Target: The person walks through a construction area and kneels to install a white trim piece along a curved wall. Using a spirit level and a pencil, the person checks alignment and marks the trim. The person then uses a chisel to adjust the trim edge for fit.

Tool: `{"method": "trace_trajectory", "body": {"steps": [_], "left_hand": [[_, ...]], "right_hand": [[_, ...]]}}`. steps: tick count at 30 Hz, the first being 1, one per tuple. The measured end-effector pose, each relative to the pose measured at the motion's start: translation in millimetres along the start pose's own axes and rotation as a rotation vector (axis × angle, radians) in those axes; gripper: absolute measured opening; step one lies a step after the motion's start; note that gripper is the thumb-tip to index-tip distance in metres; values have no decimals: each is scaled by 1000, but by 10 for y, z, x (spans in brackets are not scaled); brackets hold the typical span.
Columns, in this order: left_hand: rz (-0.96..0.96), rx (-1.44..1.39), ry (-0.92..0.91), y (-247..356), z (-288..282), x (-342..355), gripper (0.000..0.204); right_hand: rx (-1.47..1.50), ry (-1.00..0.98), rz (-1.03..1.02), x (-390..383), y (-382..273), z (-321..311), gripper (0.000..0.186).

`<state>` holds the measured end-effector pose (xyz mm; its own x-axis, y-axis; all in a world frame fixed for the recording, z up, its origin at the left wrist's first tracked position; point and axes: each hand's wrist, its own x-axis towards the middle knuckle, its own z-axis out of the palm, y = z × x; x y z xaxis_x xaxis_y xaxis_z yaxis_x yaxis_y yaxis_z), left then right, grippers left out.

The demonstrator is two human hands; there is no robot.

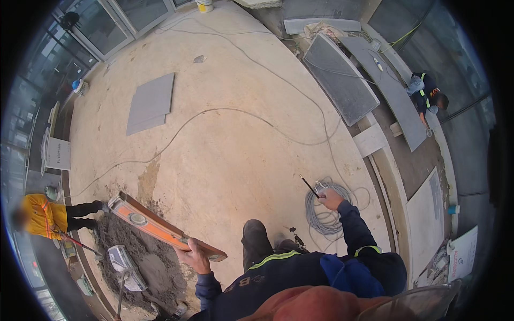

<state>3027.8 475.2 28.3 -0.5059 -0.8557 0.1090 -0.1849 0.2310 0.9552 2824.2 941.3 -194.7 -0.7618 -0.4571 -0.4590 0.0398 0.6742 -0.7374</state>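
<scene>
My left hand (195,258) is closed around the near end of a long orange spirit level (155,226). The level slants up and left, its far end over the edge of a grey mortar pile (160,266). Out in front on the right, my right hand (332,199) pinches a thin black pencil-like stick (309,186) with a pale tip pointing away to the left. I cannot make out its exact kind. Just below that hand lies a coil of grey cable (316,218) on the floor.
A cable (214,109) snakes across the concrete floor. Grey slabs (151,102) lie farther ahead; larger slabs (342,80) lean at the right ledge. A person in orange (47,215) stands left with a long-handled tool; another person (425,92) crouches far right.
</scene>
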Motion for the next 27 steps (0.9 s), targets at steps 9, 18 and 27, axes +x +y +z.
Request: {"method": "trace_trajectory", "body": {"steps": [9,18,27], "left_hand": [[195,-108,-562,1646,5253,5651,30],[142,358,-712,839,9826,9922,41],[118,309,-735,2053,14281,15098,39]], "right_hand": [[51,247,309,3422,-1223,-2508,17],[409,714,152,10887,-3460,-5907,21],[250,969,-206,16782,-5200,-11164,17]]}}
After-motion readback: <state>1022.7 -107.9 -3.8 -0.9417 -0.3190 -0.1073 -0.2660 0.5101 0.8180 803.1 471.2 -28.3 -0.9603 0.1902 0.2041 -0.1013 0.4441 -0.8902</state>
